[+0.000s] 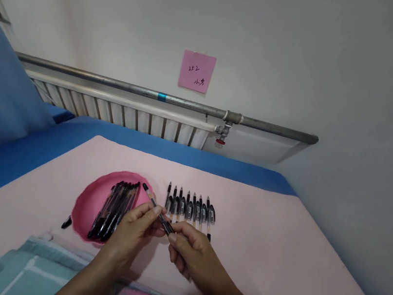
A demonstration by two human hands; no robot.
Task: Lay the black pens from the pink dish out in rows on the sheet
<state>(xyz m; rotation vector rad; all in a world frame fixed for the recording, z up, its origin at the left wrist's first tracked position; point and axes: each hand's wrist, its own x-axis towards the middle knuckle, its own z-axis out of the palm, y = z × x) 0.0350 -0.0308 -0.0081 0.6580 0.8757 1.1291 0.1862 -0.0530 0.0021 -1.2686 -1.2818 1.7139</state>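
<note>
Over the smooth, matte pink cover, between bowl and row, I watch from my distant seat as one slim pen slants, its clear barrel ending in black. My left hand pinches it mid-barrel, thumb against curled fingers; my right hand has its fingers closed on the dark lower end. Left of it, a pink bowl with a scalloped rim cradles a bundle of see-through pens. Beyond my right hand runs a row of pens — tapered points toward the ribbed radiator, rounded smoky caps among them. Soft teal cloth lies at the near edge.
</note>
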